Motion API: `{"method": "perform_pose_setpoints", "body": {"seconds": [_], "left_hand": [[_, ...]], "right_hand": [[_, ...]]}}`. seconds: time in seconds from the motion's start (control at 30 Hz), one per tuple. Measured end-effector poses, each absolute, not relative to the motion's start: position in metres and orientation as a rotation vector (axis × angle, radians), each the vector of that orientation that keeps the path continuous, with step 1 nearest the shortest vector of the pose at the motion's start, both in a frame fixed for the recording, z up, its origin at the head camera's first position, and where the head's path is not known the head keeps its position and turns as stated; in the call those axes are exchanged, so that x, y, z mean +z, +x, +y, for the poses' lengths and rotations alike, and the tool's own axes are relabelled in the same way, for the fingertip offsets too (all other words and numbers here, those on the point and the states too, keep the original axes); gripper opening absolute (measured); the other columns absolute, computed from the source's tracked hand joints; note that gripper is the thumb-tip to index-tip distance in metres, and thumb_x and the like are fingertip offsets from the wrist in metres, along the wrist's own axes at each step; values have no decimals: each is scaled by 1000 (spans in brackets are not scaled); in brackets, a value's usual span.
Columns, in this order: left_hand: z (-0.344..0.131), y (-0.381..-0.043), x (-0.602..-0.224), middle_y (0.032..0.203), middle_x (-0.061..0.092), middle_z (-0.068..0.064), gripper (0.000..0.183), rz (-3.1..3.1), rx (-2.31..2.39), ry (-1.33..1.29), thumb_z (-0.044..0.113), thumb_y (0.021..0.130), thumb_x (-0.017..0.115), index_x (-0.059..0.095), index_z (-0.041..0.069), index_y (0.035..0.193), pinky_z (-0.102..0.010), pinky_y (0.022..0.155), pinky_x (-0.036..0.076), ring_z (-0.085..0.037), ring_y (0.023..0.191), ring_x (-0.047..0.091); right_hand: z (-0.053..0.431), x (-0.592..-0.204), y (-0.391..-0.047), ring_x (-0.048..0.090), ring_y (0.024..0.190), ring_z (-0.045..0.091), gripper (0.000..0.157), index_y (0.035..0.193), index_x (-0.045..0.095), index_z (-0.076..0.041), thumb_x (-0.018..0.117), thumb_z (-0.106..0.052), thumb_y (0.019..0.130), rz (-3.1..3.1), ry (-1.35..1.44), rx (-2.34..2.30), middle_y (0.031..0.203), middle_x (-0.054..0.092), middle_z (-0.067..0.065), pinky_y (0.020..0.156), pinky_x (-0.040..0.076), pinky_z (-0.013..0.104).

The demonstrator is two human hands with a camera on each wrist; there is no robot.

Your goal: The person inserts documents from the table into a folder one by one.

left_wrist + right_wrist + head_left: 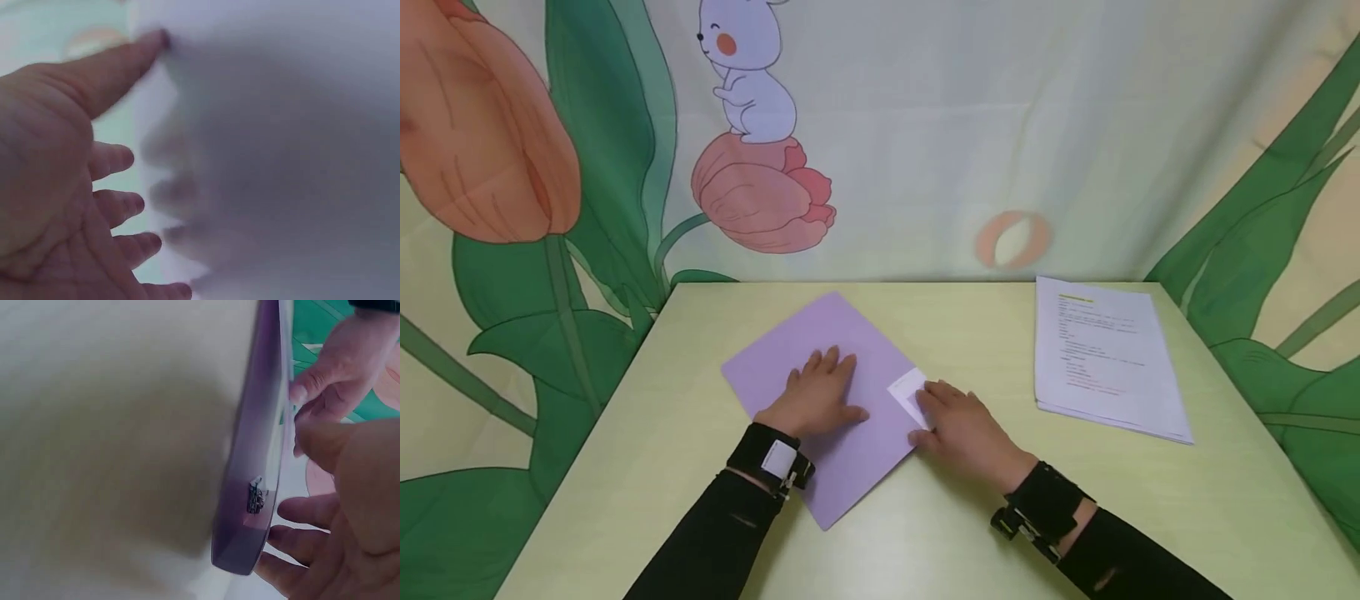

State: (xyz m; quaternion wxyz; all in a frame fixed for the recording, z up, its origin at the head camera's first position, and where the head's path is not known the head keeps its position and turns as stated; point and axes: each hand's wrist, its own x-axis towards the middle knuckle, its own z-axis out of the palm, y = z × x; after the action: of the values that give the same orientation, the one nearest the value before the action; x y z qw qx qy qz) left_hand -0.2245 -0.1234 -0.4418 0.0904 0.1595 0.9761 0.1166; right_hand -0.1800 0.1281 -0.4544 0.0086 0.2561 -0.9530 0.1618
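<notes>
A flat purple file folder (857, 475) lies turned at an angle on the table. My left hand (816, 396) rests on its upper face with fingers spread; the left wrist view shows the fingertips (128, 203) right at the glossy surface. At the folder's right corner, my right hand (962, 429) lies over part of a white label (904, 387), with fingers fairly straight and the thumb by the edge. Seen edge-on in the right wrist view, the folder (259, 425) has a small dark patterned patch (255, 497) near its end. Part of the label is hidden under the right hand.
A stack of printed sheets (1108, 358) sits at the back right of the pale table (647, 467). Behind the table's far edge hangs a curtain (925, 125) printed with tulips, leaves and a white animal.
</notes>
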Motion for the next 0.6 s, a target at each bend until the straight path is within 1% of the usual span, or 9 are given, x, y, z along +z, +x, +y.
{"method": "perform_pose_setpoints", "body": {"seconds": [0.1, 0.23, 0.33, 0.4, 0.5, 0.6], "left_hand": [[-134, -233, -449, 157, 17, -27, 102, 2907, 342, 385, 65, 79, 65, 24, 8, 153, -76, 104, 18, -48, 142, 10], [-142, -230, -457, 154, 18, -33, 109, 2884, 354, 352, 73, 75, 62, 23, 6, 152, -79, 101, 16, -49, 141, 10], [-139, -225, -458, 154, 17, -34, 110, 2867, 356, 368, 75, 75, 60, 23, 5, 152, -81, 100, 12, -49, 141, 10], [-135, -220, -457, 155, 16, -33, 111, 2846, 339, 383, 76, 75, 59, 23, 5, 152, -82, 100, 9, -48, 142, 9], [-124, -210, -453, 156, 14, -30, 111, 2799, 307, 409, 77, 75, 58, 23, 5, 152, -81, 101, 7, -44, 143, 9], [-113, -198, -452, 157, 16, -27, 111, 2767, 273, 468, 77, 76, 57, 24, 4, 152, -80, 102, 7, -41, 144, 11]], "right_hand": [[127, -455, -177, 28, 140, 35, 76, 147, 38, -6, 55, -56, 91, -3057, 788, 410, 153, 36, 15, 106, 26, 68], [128, -454, -179, 19, 144, 36, 84, 151, 29, -9, 46, -65, 91, -3111, 777, 355, 158, 27, 11, 107, 19, 72], [132, -453, -189, 14, 144, 38, 85, 152, 26, -9, 41, -67, 92, -3129, 748, 312, 159, 25, 11, 107, 15, 74], [136, -453, -198, 13, 144, 40, 86, 152, 25, -7, 40, -66, 93, -3133, 713, 288, 159, 25, 13, 106, 14, 75], [142, -453, -216, 12, 144, 41, 87, 152, 24, -4, 41, -66, 93, -3151, 643, 255, 159, 24, 15, 105, 12, 76], [146, -454, -235, 10, 144, 42, 88, 152, 23, -2, 42, -65, 93, -3184, 571, 237, 159, 23, 17, 105, 11, 77]]}}
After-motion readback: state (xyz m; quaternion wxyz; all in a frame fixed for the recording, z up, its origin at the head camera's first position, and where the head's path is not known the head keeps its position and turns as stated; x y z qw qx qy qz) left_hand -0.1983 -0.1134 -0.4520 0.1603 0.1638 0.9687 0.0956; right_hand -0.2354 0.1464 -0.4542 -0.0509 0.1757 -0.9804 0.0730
